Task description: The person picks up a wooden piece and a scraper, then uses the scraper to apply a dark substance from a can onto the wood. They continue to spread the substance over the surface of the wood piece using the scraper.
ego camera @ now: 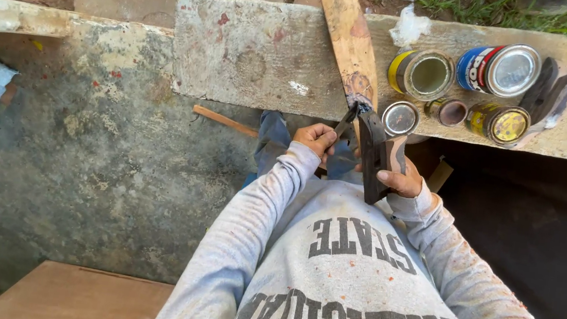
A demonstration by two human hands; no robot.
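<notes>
Head view: right hand (407, 182) is wrapping tight around a dark shoe sole (374, 156), holding it upright at the lap. Left hand (315, 139) is pinching a thin dark tool (346, 120), its tip meeting the sole's top edge. Just beyond the grip, a long wooden slat (346, 34) is crossing the concrete ledge (253, 55). Right of it, five cans (424, 74) are crowding the ledge; left side is lying open. One more dark sole (551, 95) is resting past the cans.

Left hand (315, 140) grips a thin dark tool (346, 122), tip up at the long wooden piece (348, 34). Right hand (403, 180) clasps that piece's dark lower end. Open tins (421, 74) sit just beside, on the worn plank (253, 55).
</notes>
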